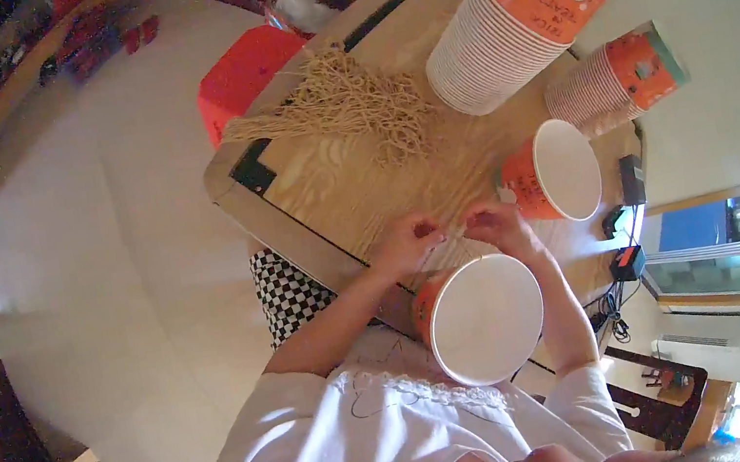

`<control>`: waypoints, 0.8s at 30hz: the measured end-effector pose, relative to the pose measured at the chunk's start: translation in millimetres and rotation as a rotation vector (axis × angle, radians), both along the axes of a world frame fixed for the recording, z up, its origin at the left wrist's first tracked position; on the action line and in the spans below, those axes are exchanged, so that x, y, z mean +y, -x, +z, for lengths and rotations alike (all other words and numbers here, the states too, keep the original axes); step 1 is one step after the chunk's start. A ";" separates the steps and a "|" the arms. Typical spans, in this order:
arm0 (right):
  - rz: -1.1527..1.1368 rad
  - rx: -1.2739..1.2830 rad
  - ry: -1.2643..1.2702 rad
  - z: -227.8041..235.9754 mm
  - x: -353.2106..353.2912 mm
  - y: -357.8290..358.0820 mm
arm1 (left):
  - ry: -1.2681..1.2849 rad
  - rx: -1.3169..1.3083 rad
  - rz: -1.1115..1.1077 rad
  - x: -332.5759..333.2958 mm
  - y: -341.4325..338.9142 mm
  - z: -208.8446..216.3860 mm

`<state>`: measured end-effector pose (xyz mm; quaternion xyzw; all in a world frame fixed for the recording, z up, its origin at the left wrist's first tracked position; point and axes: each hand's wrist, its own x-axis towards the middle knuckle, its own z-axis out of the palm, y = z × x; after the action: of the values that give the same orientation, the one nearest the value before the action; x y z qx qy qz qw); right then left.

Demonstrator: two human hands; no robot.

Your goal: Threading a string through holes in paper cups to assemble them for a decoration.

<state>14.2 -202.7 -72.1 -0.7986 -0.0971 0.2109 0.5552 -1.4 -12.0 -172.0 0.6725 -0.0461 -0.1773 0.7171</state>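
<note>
My left hand (412,241) and my right hand (496,227) face each other over the table, just beyond the far rim of an orange paper bucket (487,321) with a white inside. The fingers of both are pinched together; whatever is between them is too small to make out. That bucket is close to my body, its open mouth turned up, between my forearms. A second orange paper bucket (567,168) stands just past my right hand. Farther off lies a loose heap of tan twine pieces (357,100).
Tall nested stacks of paper buckets, one large (512,28) and one smaller (615,79), are at the far right of the wooden table (321,175). A red stool (248,74) is beyond the table's left edge. Black adapters with cables (628,263) lie at the right edge.
</note>
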 end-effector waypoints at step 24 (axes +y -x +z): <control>0.185 -0.317 -0.059 -3.2 -1.7 10.5 | 0.062 -0.001 0.050 -14.3 -3.8 3.9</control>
<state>3.7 -204.4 -75.3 -0.7929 -0.2628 0.1297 0.5343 2.4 -26.3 -168.1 0.6509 -0.0352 -0.1574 0.7419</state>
